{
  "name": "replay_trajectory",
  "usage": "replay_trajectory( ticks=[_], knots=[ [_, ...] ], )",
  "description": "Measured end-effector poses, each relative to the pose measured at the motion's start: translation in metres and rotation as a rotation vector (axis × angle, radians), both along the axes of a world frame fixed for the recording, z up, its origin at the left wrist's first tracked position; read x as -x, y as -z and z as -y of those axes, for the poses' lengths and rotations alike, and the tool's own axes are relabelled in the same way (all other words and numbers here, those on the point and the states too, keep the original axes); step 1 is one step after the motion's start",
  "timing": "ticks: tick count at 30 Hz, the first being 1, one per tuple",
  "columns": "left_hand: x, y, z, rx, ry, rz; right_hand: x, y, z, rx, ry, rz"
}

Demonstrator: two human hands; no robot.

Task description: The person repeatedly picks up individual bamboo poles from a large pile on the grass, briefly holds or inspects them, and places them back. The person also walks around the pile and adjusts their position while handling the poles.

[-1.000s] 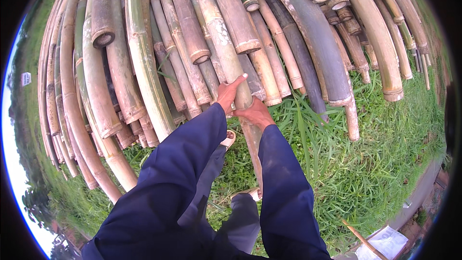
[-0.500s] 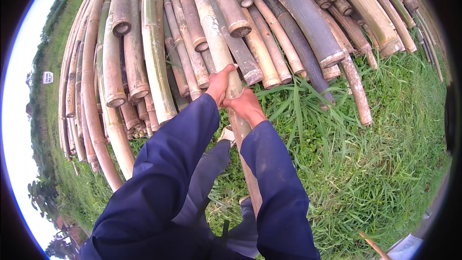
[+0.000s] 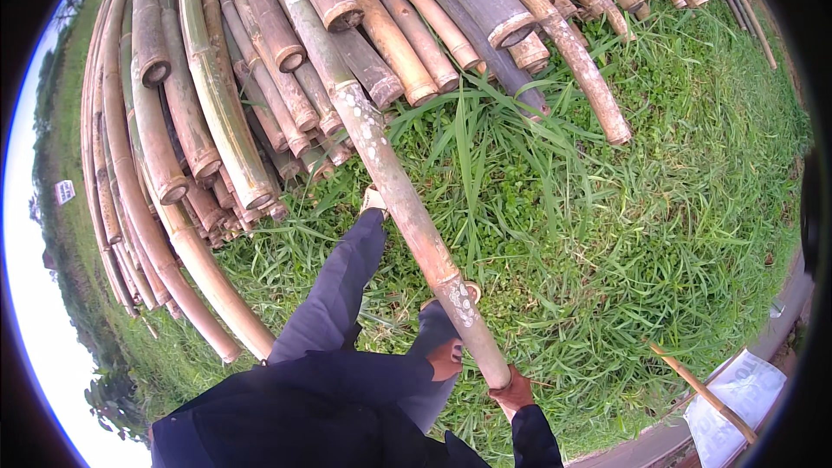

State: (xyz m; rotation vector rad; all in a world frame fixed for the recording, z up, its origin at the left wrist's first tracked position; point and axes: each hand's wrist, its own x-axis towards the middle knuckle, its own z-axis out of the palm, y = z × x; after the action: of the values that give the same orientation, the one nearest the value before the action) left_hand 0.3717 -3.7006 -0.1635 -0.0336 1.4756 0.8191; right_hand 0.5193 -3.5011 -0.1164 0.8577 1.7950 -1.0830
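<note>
Pole farther out, right fingers at end

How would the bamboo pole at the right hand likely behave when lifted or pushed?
The bamboo pole is probably stiff, spanning from the stack to the right hand without marked sag. Its rounded sides suggest it may roll. Its length could make it unwieldy.

My bamboo pole now farther out of pile; white-patched stretch, earlier among other poles, now past their cut ends, over grass. Right hand shifted from mid-pole to near end, wrapped round it. Left hand off old hold, now low beside pole, contact unclear. Arms, stretched forward before, pulled in.
</note>
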Motion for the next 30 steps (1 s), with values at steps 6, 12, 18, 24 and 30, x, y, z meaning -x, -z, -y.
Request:
replay_trajectory(
  ticks=[6, 12, 18, 24, 30],
  knots=[
    [0.310, 0.071, 0.087, 0.074, -0.935, -0.169, -0.001, 0.039, 0.041, -0.027, -0.393, 0.097],
    [0.373, 0.080, 0.077, 0.086, -0.920, -0.116, 0.016, 0.038, 0.051, -0.078, -0.344, 0.278],
    [0.365, 0.100, 0.032, 0.100, -1.011, 0.027, 0.048, -0.005, 0.071, -0.437, 0.024, 0.010],
    [0.370, 0.093, 0.022, 0.069, -0.819, -0.005, 0.124, -0.049, 0.118, -0.651, 0.394, -0.566],
    [0.369, 0.100, 0.019, 0.115, -0.794, -0.073, 0.267, 0.012, 0.040, -0.339, 0.527, -0.585]
  ],
)
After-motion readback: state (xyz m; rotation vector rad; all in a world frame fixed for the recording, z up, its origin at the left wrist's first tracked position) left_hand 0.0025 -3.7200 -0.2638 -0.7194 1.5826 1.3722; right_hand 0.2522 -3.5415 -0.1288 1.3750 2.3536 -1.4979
